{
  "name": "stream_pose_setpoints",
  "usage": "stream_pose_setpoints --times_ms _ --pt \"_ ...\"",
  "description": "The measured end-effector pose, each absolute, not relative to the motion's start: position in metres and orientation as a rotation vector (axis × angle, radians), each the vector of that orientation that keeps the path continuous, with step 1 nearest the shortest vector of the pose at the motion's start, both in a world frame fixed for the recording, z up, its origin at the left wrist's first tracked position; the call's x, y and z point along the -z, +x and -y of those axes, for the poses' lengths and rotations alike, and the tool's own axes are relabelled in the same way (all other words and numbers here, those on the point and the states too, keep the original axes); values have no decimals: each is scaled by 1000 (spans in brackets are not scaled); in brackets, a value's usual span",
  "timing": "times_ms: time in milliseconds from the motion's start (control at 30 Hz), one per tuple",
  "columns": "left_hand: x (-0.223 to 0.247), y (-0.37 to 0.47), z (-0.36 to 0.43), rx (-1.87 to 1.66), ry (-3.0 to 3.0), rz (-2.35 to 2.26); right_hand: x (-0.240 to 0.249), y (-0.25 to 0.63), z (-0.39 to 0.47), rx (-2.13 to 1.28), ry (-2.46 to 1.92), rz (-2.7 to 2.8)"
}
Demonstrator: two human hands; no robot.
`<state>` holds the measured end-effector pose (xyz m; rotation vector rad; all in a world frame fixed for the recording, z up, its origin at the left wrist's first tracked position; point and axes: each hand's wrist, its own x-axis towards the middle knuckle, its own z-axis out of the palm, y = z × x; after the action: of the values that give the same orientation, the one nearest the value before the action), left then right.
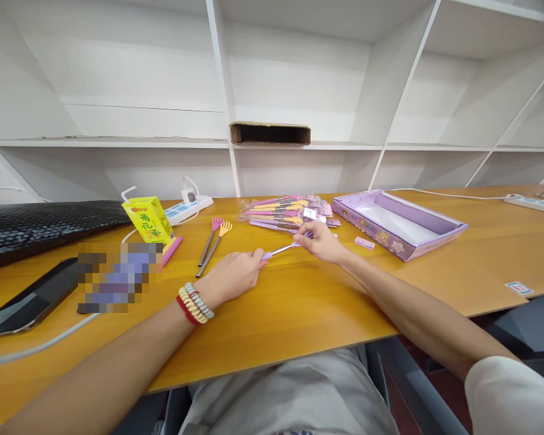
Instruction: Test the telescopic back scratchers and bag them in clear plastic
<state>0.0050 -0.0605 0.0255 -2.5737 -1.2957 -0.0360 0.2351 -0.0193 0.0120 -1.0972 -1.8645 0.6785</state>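
Note:
A purple back scratcher (281, 249) with a metal rod spans the gap between my hands, held just above the table. My left hand (242, 272) is closed round its purple handle end. At the other end, my right hand (318, 241) pinches it by the claw, which the fingers partly cover. Left of my hands lie a pink-clawed rod (210, 241) and a yellow-clawed rod (214, 249), side by side. Behind my right hand is a pile of plastic-wrapped back scratchers (276, 211) in pink, yellow and purple. A small pink label (364, 243) rests right of my right hand.
An open purple display box (392, 241) stands at the right. On the left are a yellow drink carton (148, 219), a pink handle (172, 251), a black phone (31, 296), a blurred-out item and a power strip (188, 210). A cardboard box (271, 133) sits on the white shelf.

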Motion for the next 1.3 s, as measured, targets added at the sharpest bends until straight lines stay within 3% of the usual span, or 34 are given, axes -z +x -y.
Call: stream_pose_setpoints --times_ms 200,533,767,1067,1300 --pt "-22 5 58 122 -2649 1279 -13 234 20 -757 -1054 1852" --pt "-23 8 63 272 -2939 1150 -2 238 11 -1368 -814 1508" --pt "-21 13 65 411 -2923 1278 5 217 20 -1479 -752 1491" --pt "-20 12 67 238 -3152 1083 7 217 22 -1693 -826 1466" --pt "-18 4 57 221 -3077 1161 11 215 17 -1511 -860 1432"
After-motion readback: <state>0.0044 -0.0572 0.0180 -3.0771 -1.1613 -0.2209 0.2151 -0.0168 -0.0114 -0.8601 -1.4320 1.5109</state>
